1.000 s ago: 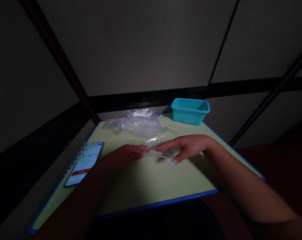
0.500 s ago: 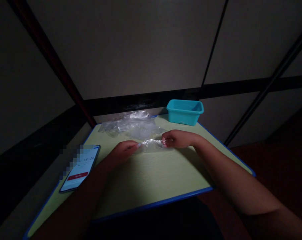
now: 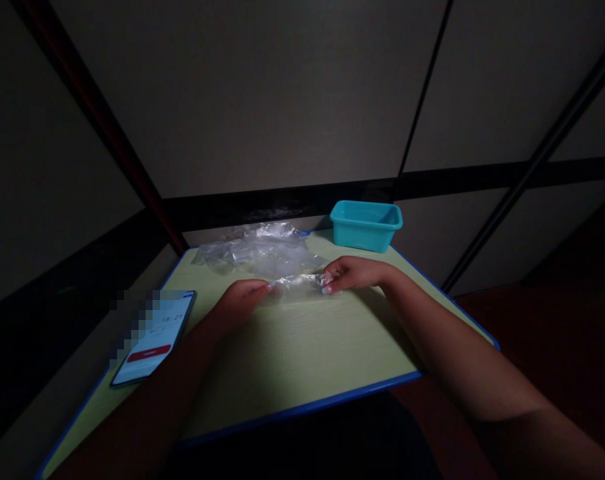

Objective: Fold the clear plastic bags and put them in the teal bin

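Note:
A crumpled piece of clear plastic film point(image 3: 300, 288) lies stretched between my hands on the pale green tabletop. My left hand point(image 3: 239, 300) has its fingertips closed on the film's left end. My right hand point(image 3: 352, 275) pinches the right end. Just behind them sits a larger loose heap of clear plastic point(image 3: 259, 252), apart from my fingers. Part of the film is hidden under my fingertips.
A teal plastic tub point(image 3: 365, 225) stands at the table's far edge. A smartphone point(image 3: 155, 340) with a lit screen lies at the left, by my left forearm. The blue-edged table point(image 3: 302, 353) stands against dark panelled walls.
My right hand has gone from spread fingers to a pinch on the film and has moved back. My left hand has drawn slightly leftward, and the view has shifted a little.

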Tool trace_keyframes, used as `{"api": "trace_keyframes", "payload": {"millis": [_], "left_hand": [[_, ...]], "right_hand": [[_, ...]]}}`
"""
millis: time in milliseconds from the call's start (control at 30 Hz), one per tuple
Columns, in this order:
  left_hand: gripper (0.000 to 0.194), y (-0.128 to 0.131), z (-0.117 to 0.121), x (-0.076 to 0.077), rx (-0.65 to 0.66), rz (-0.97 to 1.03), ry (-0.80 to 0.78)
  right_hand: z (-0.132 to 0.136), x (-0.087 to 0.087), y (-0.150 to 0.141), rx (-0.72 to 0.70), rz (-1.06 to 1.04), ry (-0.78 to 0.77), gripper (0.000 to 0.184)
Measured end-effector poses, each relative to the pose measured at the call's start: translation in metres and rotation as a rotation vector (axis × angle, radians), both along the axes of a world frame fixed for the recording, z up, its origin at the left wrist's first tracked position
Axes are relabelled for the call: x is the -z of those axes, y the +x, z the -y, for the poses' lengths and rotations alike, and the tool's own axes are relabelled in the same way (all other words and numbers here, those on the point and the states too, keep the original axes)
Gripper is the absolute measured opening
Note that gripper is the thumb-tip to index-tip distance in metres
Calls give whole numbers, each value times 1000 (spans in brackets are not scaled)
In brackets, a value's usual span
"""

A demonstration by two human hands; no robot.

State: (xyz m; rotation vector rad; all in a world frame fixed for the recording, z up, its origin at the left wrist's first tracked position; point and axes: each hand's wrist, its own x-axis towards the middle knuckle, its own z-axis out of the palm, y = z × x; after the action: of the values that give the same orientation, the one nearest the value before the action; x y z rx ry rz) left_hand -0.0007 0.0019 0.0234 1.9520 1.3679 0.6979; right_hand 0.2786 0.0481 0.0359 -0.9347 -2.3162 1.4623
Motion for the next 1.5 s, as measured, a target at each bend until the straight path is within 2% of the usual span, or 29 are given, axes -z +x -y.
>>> {"api": "trace_keyframes", "payload": {"millis": [133,333,600,833,1000,1133,1233,1400,1500], "left_hand": [[37,-3,-4,4,-4,70,-15],[38,-7,-10,12,5,185,-106],[37,-4,-11,15,3,314,-219],[42,-1,-6,9,7,258,-320],[47,-2,-5,10,64,297,-366],[48,-1,-2,9,116,361,-448],[46,1,1,6,100,342,-477],[34,3,6,-1,50,228,-419],[26,3,8,-5,49,133,-340]], "right_hand": [[-5,3,4,81,-20,33,37],[-11,10,6,33,-74,-92,34],[-12,13,6,35,-86,-130,37],[-10,9,8,7,14,-57,34],[-7,1,11,23,77,-47,28],[-6,-3,15,-29,81,-138,25],[-5,-3,16,-34,76,-254,24],[-3,0,11,57,141,-280,28],[-1,1,6,72,191,-242,18]]}}
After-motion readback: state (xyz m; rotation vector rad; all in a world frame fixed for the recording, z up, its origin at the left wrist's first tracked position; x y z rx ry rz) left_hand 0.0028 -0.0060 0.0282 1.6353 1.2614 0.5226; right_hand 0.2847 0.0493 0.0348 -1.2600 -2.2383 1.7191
